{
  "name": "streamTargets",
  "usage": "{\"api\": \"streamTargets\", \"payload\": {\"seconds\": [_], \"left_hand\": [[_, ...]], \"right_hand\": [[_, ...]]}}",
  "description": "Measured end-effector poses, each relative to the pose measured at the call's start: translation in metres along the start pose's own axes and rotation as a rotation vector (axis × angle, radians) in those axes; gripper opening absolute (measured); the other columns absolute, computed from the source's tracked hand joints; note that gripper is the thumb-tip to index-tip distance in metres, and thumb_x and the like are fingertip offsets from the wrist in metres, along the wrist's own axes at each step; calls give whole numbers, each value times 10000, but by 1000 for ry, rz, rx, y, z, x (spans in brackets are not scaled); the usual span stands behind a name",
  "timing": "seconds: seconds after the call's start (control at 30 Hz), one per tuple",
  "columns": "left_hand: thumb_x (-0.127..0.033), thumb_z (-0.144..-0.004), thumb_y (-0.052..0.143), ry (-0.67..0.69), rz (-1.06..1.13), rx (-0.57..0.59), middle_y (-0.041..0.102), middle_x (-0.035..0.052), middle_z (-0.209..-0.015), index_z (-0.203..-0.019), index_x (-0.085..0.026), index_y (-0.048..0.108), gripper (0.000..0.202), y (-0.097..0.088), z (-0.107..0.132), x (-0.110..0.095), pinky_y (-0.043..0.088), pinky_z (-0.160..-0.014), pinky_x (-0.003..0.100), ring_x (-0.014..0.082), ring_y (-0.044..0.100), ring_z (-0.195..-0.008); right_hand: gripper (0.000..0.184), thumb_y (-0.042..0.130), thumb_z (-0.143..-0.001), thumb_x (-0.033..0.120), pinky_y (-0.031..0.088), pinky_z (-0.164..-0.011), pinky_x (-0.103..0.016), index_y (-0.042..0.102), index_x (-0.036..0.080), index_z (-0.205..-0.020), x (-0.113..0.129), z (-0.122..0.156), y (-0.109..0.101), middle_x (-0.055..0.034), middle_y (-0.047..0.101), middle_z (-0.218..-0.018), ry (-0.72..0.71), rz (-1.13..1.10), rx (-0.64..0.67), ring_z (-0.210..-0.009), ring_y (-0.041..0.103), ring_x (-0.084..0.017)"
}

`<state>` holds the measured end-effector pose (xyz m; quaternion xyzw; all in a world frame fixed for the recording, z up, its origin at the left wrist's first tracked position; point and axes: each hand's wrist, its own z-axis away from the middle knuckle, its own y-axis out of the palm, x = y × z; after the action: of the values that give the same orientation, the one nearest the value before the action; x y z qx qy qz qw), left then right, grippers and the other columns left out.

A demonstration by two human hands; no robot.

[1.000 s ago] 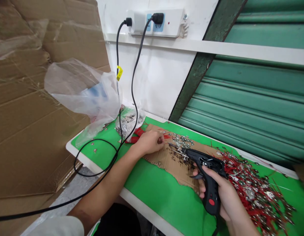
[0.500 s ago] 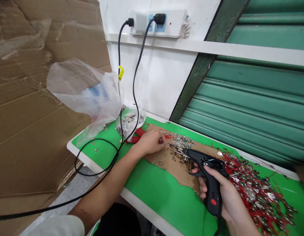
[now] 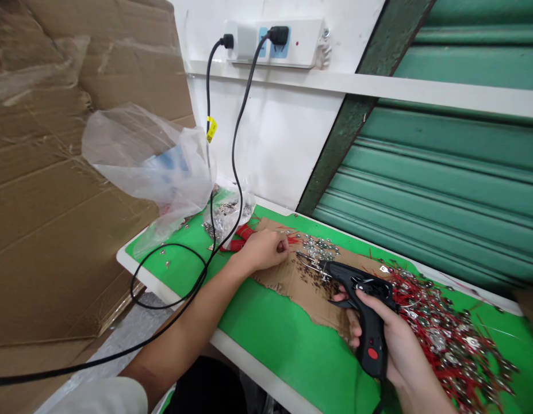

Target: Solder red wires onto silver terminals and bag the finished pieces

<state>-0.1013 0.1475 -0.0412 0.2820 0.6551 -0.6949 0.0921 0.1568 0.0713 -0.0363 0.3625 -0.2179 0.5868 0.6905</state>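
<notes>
I have the right hand (image 3: 395, 330) wrapped around the handle of a black plastic pistol-shaped soldering gun (image 3: 372, 325) with a round red spot (image 3: 372, 353) low on its side, at the near right of the scene. Its thin metal tip (image 3: 305, 256) points left, above a torn brown cardboard sheet (image 3: 275, 278) lying on the bright green, white-edged surface (image 3: 283, 342). My left hand (image 3: 265, 250) is at the sheet's left end, fingers curled in narrowly just left of the tip; I cannot tell whether they pinch anything. Short red wires (image 3: 295, 240) lie close beyond its fingertips, and to their right I see a cluster of small shiny metal pieces (image 3: 320, 247) on the far part of the sheet. Dark specks (image 3: 307, 277) cover the cardboard below the tip. Right of the gun, a large heap of red wires with silvery metal ends (image 3: 447, 339) spreads across the surface. Left of and beyond the left hand are red bundles (image 3: 244, 232) and a small clear plastic bag of metal parts (image 3: 229, 210). On the far left, a big translucent plastic bag (image 3: 132, 141) rests against a brown cardboard box (image 3: 46, 230).
</notes>
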Motion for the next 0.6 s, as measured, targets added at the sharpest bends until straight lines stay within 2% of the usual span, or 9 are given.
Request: {"api": "streamTargets", "payload": {"seconds": [0.17, 0.33, 0.5, 0.6], "left_hand": [[-284, -804, 587, 7, -27, -12, 709, 22, -806, -807, -210, 698, 134, 2, -1, 1, 432, -682, 237, 168, 622, -768], [-305, -808, 578, -3, -14, -12, 713, 23, -814, -799, -217, 700, 151, 2, -1, 0, 424, -681, 234, 166, 614, -765], [-263, -801, 563, -12, 0, 5, 705, 3, -775, -786, -213, 689, 137, 0, 1, -4, 406, -652, 239, 151, 605, -728], [-265, -799, 571, -35, 4, -14, 700, 4, -762, -776, -209, 684, 127, 1, 2, -6, 392, -628, 238, 150, 610, -728]], "right_hand": [[352, 692, -777, 487, 388, -370, -211, 749, 149, -858, -1, 6, 4, -5, 511, -458, -85, -1, 23, -364, 498, -126], [309, 677, -786, 434, 395, -386, -206, 756, 155, -893, 6, 22, 11, -12, 509, -481, -170, -169, 44, -399, 482, -122], [304, 714, -733, 358, 415, -378, -221, 754, 146, -947, 7, 20, 1, -42, 602, -603, -314, -235, -6, -425, 450, -115], [353, 738, -691, 375, 422, -350, -229, 748, 152, -964, 4, 12, -7, -48, 646, -685, -352, -252, -68, -426, 437, -112]]}}
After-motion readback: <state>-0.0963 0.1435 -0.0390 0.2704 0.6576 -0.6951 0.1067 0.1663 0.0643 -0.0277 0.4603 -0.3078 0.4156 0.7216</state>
